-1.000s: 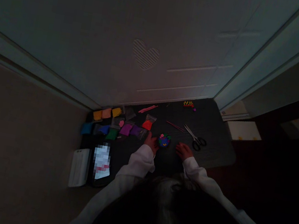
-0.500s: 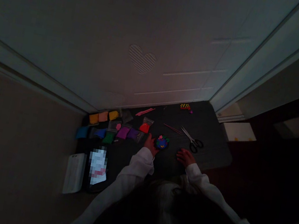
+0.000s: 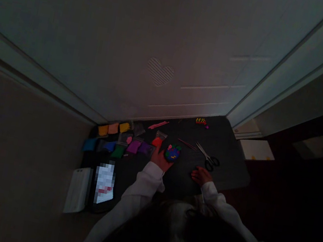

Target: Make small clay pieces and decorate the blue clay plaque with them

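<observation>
"Where are the hands?"

"The left hand [image 3: 161,160] reaches forward, against the left and near edge of a round blue piece [image 3: 172,153] on the dark table [image 3: 229,162]. Whether it pinches the piece, I cannot tell."

"And the right hand [image 3: 201,176]?"

"Just below the scissors [image 3: 207,158], fingers loosely extended, pointing left, apart from the piece. Both forearms, in pale sleeves [image 3: 150,177], slant inward."
</observation>
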`<state>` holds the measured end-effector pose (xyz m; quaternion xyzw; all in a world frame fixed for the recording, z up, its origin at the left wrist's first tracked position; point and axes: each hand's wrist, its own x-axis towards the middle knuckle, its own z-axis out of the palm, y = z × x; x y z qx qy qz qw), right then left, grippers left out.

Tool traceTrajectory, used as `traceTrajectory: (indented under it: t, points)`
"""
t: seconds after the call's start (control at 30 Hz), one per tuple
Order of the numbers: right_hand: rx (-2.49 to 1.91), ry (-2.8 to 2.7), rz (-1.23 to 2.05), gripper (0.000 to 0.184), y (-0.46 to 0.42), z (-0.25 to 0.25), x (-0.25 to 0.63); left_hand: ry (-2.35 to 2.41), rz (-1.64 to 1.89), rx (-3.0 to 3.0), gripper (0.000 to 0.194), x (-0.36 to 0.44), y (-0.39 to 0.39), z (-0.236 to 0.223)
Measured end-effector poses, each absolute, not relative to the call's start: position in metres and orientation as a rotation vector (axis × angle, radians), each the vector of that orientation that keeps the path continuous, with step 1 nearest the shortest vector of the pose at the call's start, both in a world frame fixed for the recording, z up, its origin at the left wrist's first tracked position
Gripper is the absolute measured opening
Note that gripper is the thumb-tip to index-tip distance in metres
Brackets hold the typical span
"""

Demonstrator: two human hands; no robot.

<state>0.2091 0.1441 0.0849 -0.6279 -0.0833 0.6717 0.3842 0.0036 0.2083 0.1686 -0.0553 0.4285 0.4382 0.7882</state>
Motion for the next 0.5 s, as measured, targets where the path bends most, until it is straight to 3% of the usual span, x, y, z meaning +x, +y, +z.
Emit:
traceTrajectory:
  t: [0.1,0.33,0.5]
  points:
    - [-1.604,-0.225,1.714,0.029,0.143,0.084,0.209,0.790,0.999,-0.051,0.052,-0.009,0.214,0.212]
    - [-1.617,-0.259,1.730,0.026,0.144,0.081,0.209,0.524,1.104,0.234,0.063,-0.037,0.213,0.331]
    - [-1.620,-0.262,1.732,0.027,0.143,0.080,0.208,0.463,1.097,0.267,0.064,-0.036,0.189,0.377]
